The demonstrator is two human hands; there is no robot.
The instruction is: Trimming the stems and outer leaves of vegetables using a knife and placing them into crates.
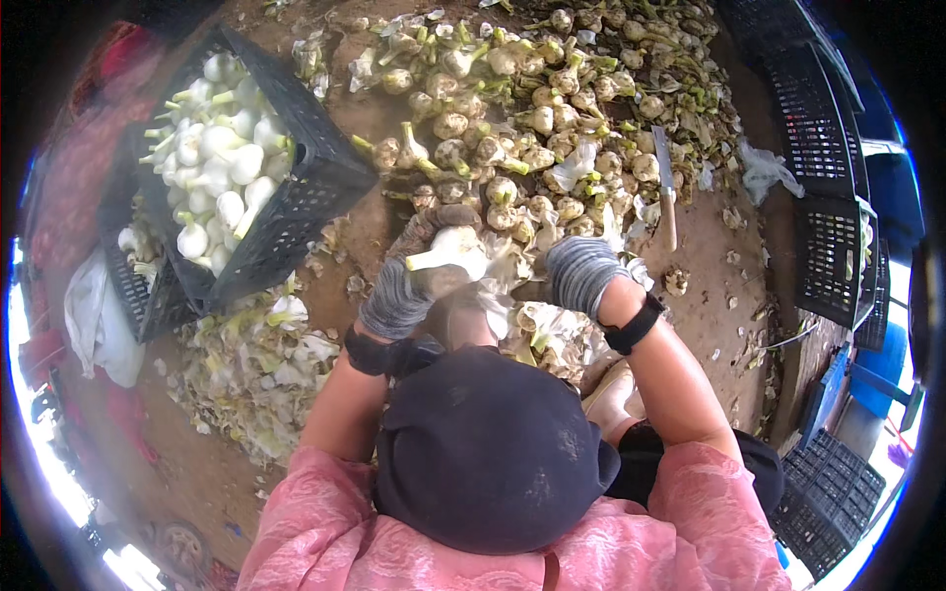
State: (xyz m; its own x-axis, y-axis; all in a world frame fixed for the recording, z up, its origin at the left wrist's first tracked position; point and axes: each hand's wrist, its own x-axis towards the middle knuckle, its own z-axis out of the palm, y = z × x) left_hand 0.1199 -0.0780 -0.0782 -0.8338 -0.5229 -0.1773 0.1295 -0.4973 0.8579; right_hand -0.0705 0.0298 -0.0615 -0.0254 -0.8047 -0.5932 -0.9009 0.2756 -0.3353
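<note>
My left hand (pixel 421 270), in a grey knit glove with soiled fingers, holds a garlic bulb (pixel 460 251) whose trimmed pale stem points left. My right hand (pixel 584 273), in a matching glove, is to the right of that bulb, beside loose papery skins; its fingers are curled and partly blurred, and whether they pinch anything cannot be made out. Unpeeled, soil-stained garlic bulbs (pixel 502 190) with cut stems lie heaped on the ground beyond both hands. A knife (pixel 667 188) with a wooden handle lies at the heap's right edge.
A black plastic crate (pixel 325 177) of clean white garlic bulbs (pixel 218 159) tilts at the left, over another crate (pixel 137 284). Peeled garlic skins (pixel 255 369) pile up below it. A white plastic bag (pixel 103 318) lies far left. Black crates (pixel 824 258) line the right side.
</note>
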